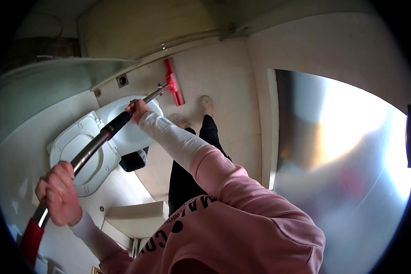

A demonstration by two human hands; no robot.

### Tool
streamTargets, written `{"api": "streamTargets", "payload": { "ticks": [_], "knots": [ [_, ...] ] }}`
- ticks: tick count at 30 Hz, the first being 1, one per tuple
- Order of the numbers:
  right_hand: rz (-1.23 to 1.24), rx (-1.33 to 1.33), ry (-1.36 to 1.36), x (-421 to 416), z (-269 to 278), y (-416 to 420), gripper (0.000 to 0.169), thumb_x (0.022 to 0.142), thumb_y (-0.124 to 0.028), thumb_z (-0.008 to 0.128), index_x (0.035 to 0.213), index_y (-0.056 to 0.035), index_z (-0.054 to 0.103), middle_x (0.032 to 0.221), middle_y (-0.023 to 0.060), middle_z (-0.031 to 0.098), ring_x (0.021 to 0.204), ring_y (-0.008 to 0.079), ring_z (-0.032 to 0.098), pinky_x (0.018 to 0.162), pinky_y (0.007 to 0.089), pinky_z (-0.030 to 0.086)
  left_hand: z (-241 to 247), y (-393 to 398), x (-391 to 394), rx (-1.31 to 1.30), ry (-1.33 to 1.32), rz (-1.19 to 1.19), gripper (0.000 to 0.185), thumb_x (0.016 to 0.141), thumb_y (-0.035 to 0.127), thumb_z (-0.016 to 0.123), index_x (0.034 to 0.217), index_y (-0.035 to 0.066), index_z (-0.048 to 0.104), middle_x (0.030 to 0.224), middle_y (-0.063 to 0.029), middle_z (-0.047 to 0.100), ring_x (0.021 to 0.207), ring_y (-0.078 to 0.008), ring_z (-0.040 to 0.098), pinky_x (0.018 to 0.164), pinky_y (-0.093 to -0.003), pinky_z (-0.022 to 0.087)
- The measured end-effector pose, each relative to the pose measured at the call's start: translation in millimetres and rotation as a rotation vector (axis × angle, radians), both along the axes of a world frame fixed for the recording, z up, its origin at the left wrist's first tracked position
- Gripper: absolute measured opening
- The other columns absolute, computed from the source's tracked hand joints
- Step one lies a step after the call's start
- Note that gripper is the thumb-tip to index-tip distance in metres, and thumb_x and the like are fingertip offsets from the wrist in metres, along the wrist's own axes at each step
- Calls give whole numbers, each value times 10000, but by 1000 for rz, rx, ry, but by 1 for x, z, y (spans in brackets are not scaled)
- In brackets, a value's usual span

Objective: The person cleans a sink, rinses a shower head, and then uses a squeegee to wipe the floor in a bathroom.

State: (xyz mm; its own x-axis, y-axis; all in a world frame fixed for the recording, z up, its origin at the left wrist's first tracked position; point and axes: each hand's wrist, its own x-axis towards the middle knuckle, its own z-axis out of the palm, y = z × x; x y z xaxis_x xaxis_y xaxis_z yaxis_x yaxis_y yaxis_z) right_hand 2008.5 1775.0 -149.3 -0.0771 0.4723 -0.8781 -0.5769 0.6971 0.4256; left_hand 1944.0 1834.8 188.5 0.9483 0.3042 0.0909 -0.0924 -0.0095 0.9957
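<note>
A mop with a metal pole (89,153) slants across the view from lower left to upper middle. Around the pole's upper part my left hand (60,193) is closed, above a red grip (32,238). Farther down, my right hand (137,110) wraps the pole just below a black foam sleeve (119,124). The red mop head (172,82) rests on the pale floor (222,75), beyond the toilet bowl and ahead of my feet. Its underside is hidden.
Beneath the pole stands a white toilet (133,137) with its seat (85,154) raised. A black bin (133,161) sits beside it. Near the wall is a floor drain (122,81). My shoes (206,101) are right of the toilet; a pale door frame (272,130) stands farther right.
</note>
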Motion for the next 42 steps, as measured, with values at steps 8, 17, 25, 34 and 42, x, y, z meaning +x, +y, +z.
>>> {"api": "streamTargets", "payload": {
  "ticks": [8, 17, 25, 34, 42],
  "knots": [
    [-28, 54, -6, 22, 73, -68, 144, 789, -28, 496, 686, -77, 409, 523, 34, 355, 417, 167, 366, 402, 286, 389, 59, -54, 23, 21, -141, -165, 174, 754, 93, 410, 604, 114, 326, 509, 11, 304, 499, -126, 327, 551, -321, 292],
    [-2, -313, -270, 112, -9, -238, 102, 784, -59, 434, 685, -71, 453, 523, 55, 388, 433, 212, 432, 441, 356, 411, -46, -127, 95, -294, -153, -165, 203, 732, 46, 416, 605, 124, 278, 520, -8, 285, 507, -150, 276, 547, -342, 293],
    [267, -576, -426, 153, -122, -287, 75, 751, -5, 488, 678, -13, 504, 546, 118, 484, 489, 249, 511, 463, 365, 440, -144, -159, 117, -344, 4, 130, 220, 814, 119, 386, 618, 117, 287, 532, -32, 315, 556, -168, 317, 653, -375, 345],
    [231, -441, 49, 63, -42, -122, 98, 799, -62, 456, 710, -23, 443, 585, 117, 440, 472, 224, 432, 417, 371, 393, -80, -72, 7, -268, 27, 301, 261, 856, 149, 380, 612, 120, 293, 520, -19, 273, 577, -163, 310, 671, -377, 314],
    [311, -182, 12, 14, 17, -64, 66, 808, -84, 459, 795, -22, 440, 643, 108, 465, 492, 223, 472, 374, 345, 364, 0, -105, -11, 41, 26, 414, 249, 832, 103, 393, 601, 103, 300, 484, -8, 237, 500, -148, 300, 614, -374, 261]
  ]
}}
